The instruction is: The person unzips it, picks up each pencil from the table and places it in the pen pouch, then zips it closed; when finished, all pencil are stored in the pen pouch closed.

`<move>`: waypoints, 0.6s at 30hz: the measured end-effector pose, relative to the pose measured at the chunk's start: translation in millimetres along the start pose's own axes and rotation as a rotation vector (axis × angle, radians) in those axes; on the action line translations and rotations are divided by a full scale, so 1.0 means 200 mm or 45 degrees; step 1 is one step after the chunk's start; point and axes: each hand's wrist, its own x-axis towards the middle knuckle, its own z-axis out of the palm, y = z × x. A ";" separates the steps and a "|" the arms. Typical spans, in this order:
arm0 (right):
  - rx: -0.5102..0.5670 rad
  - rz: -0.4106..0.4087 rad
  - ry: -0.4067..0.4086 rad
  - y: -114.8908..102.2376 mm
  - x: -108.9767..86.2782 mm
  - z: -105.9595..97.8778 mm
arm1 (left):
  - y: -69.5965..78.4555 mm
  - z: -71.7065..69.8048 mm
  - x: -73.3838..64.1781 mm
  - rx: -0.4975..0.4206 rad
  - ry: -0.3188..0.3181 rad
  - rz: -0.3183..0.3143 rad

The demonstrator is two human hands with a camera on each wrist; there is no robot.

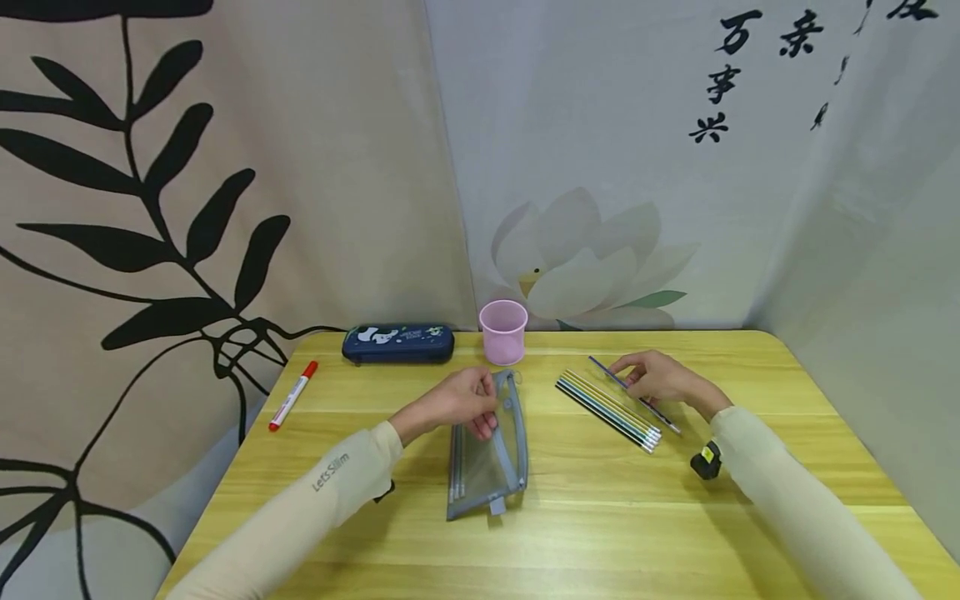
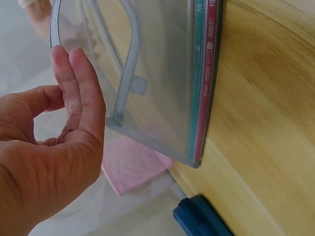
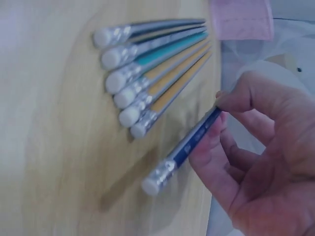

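A grey see-through mesh pencil case [image 1: 480,479] lies on the table, its zipped side spread apart. My left hand [image 1: 467,402] holds the zipper edge near its upper part. In the left wrist view, a teal pencil [image 2: 197,83] and a red pencil [image 2: 208,73] lie inside along one side of the case. My right hand [image 1: 660,379] pinches a dark blue pencil [image 3: 196,135] with a white eraser, tilted just above the table. Beside it several pencils [image 1: 609,408], yellow, teal and dark, lie in a row with their erasers toward me.
At the back edge stand a pink cup [image 1: 504,333] and a dark blue pencil box [image 1: 398,343] with cartoon prints. A white marker with a red cap [image 1: 293,396] lies at the left edge of the wooden table [image 1: 570,542]. Printed cloth hangs behind.
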 end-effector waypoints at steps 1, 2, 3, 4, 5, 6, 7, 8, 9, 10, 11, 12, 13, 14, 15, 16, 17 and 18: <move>0.028 -0.001 0.003 0.00 -0.01 0.00 | 0.00 0.00 0.00 -0.002 0.004 0.002; 0.062 -0.005 0.006 -0.01 -0.02 -0.01 | 0.00 0.00 0.00 -0.005 0.010 -0.002; 0.104 -0.004 0.014 -0.02 -0.03 -0.01 | 0.01 0.00 0.00 -0.005 0.017 0.000; 0.152 -0.006 0.022 -0.03 -0.04 -0.01 | 0.01 0.00 0.00 -0.007 0.022 0.001; 0.202 -0.008 0.030 -0.03 -0.06 -0.02 | 0.01 0.00 0.00 -0.009 0.026 0.002; 0.259 -0.010 0.039 -0.04 -0.07 -0.01 | 0.01 0.00 0.00 -0.011 0.030 0.003; 0.320 -0.010 0.052 -0.05 -0.08 -0.01 | 0.01 0.00 0.00 -0.014 0.034 0.004; 0.377 -0.011 0.064 -0.06 -0.09 0.00 | 0.01 0.00 -0.01 -0.016 0.039 0.001; 0.431 -0.015 0.075 -0.07 -0.09 0.01 | 0.00 0.00 -0.01 -0.020 0.043 0.003; 0.485 -0.022 0.084 -0.08 -0.10 0.02 | 0.00 0.00 -0.01 -0.025 0.045 0.003; 0.536 -0.025 0.093 -0.08 -0.10 0.03 | 0.00 0.00 -0.01 -0.027 0.049 0.003; 0.587 -0.029 0.099 -0.09 -0.10 0.04 | -0.01 0.00 -0.01 -0.033 0.053 0.006; 0.639 -0.029 0.106 -0.10 -0.10 0.06 | -0.01 0.01 0.00 -0.035 0.058 0.008; 0.688 -0.026 0.111 -0.12 -0.10 0.08 | -0.01 0.01 0.00 -0.038 0.061 0.008; 0.736 -0.020 0.111 -0.13 -0.09 0.10 | -0.01 0.01 0.01 -0.039 0.063 0.013; 0.789 -0.009 0.109 -0.15 -0.09 0.12 | -0.01 0.01 0.01 -0.039 0.066 0.013; 0.845 0.003 0.105 -0.17 -0.09 0.13 | -0.01 0.01 0.02 -0.038 0.069 0.013; 0.898 0.014 0.103 -0.19 -0.09 0.16 | 0.00 0.01 0.03 -0.038 0.069 0.015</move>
